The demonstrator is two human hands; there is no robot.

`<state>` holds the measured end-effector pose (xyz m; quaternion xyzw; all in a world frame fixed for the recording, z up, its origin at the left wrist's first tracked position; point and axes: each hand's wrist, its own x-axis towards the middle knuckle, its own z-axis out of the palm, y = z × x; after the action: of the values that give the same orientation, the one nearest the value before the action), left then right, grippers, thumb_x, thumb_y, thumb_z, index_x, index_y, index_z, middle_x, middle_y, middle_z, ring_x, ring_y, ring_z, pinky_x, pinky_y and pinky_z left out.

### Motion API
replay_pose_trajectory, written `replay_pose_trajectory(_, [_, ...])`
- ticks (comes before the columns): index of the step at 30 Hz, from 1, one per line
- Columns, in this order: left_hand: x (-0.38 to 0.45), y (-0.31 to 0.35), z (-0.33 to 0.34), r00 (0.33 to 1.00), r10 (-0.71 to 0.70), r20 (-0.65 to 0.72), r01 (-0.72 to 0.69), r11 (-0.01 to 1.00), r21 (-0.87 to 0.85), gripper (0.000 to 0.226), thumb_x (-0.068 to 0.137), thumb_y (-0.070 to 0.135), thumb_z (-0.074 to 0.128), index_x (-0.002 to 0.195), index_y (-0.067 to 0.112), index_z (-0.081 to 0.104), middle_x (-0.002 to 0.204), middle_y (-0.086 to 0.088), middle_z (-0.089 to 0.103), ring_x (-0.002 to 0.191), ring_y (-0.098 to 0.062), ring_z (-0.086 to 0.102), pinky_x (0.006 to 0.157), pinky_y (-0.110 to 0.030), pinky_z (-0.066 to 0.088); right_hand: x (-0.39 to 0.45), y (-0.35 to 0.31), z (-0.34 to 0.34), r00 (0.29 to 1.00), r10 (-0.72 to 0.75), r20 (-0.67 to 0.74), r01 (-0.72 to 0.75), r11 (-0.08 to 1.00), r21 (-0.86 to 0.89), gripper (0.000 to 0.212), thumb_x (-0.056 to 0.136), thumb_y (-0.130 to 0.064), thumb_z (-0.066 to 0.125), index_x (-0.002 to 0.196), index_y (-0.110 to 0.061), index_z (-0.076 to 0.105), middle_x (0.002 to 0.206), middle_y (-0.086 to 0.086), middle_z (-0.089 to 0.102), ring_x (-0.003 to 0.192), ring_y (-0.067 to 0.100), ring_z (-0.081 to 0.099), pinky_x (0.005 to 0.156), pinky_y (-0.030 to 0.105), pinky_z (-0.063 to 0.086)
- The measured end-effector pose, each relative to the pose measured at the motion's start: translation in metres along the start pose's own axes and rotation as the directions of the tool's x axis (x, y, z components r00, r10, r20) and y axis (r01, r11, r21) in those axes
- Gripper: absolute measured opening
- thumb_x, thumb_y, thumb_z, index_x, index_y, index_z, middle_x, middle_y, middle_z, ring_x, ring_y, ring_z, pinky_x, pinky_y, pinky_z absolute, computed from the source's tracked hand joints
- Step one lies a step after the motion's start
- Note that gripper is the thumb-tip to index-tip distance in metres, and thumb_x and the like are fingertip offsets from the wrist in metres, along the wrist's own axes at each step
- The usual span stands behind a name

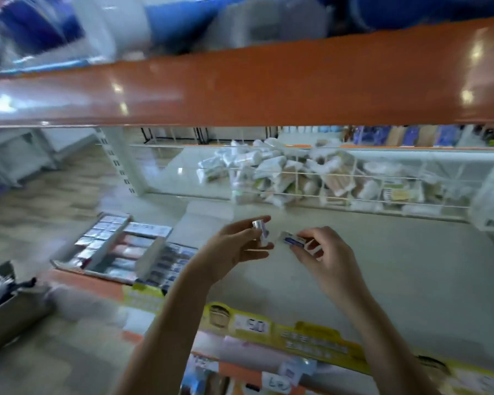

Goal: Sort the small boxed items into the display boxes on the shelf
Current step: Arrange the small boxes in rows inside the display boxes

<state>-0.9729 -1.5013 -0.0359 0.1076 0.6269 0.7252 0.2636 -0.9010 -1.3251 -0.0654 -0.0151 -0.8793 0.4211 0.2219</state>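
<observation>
Hands over the shelf (382, 266): left hand (234, 249) and right hand (322, 258) each pinch one small box (261, 230); match each to its display box (126, 246) before dropping.

I can't read the print on the small boxes (261, 233) in either grip; motion blur smears it. The display boxes (126, 248) at near left are blurred too. The cardboard carton (9, 312) is cut off by the left edge.
</observation>
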Motion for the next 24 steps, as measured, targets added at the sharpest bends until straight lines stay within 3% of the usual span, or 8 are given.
replay_pose_trajectory(4, [-0.013,0.01,-0.055,0.999,0.019,-0.05,-0.012,0.989,0.145,0.021,0.093,0.002,0.048,0.111,0.007,0.058,0.091,-0.011,0.064,0.069,-0.017,0.069,0.065,-0.023,0.057,0.01,-0.036,0.045,1.0,-0.015,0.004,0.015,1.0,-0.003,0.018,0.082,-0.021,0.07,0.099,-0.02,0.065,0.085,-0.014,0.052,0.076,0.0,0.052,0.066,0.015,0.043])
replay_pose_trajectory(8, [-0.021,0.021,-0.111,0.997,-0.011,-0.08,0.025,0.985,0.173,0.016,0.09,-0.005,0.052,0.103,0.001,0.057,0.087,-0.012,0.068,0.063,-0.016,0.068,0.064,-0.023,0.057,0.019,-0.065,0.089,0.999,-0.046,0.025,0.047,0.998,-0.042,0.017,0.083,-0.023,0.07,0.099,-0.02,0.065,0.084,-0.016,0.05,0.077,0.003,0.052,0.071,0.022,0.045])
replay_pose_trajectory(13, [-0.024,0.027,-0.172,0.999,-0.026,0.02,0.02,0.964,0.264,0.018,0.087,-0.003,0.058,0.102,0.006,0.061,0.087,-0.006,0.067,0.072,-0.014,0.068,0.069,-0.021,0.056,0.027,-0.091,0.135,0.992,-0.087,0.087,0.098,0.986,-0.134,0.02,0.083,-0.022,0.07,0.101,-0.016,0.065,0.082,-0.021,0.047,0.082,0.006,0.049,0.069,0.009,0.036])
replay_pose_trajectory(17, [-0.021,0.028,-0.208,0.998,0.006,0.063,-0.035,0.883,0.468,0.022,0.084,-0.003,0.062,0.096,0.016,0.065,0.089,-0.003,0.065,0.084,-0.017,0.066,0.083,-0.029,0.055,0.025,-0.103,0.164,0.985,-0.094,0.147,0.128,0.96,-0.248,0.021,0.083,-0.026,0.069,0.102,-0.017,0.065,0.09,-0.01,0.054,0.09,0.008,0.05,0.076,0.016,0.039])
replay_pose_trajectory(20, [-0.024,0.03,-0.226,0.997,0.024,0.076,-0.06,0.854,0.517,0.024,0.084,0.0,0.064,0.098,0.019,0.065,0.095,-0.002,0.068,0.084,-0.016,0.069,0.075,-0.023,0.055,0.02,-0.112,0.182,0.975,-0.074,0.21,0.14,0.937,-0.319,0.025,0.085,-0.029,0.065,0.108,-0.019,0.063,0.102,-0.006,0.059,0.099,0.009,0.05,0.084,0.018,0.039])
replay_pose_trajectory(24, [-0.026,0.029,-0.245,0.992,0.111,0.059,-0.124,0.799,0.588,0.023,0.082,0.009,0.068,0.096,0.026,0.061,0.09,0.003,0.07,0.081,-0.008,0.068,0.072,-0.023,0.054,0.02,-0.118,0.206,0.971,-0.087,0.224,0.172,0.902,-0.396,0.024,0.086,-0.031,0.063,0.108,-0.019,0.061,0.103,-0.006,0.06,0.099,0.012,0.05,0.084,0.021,0.038])
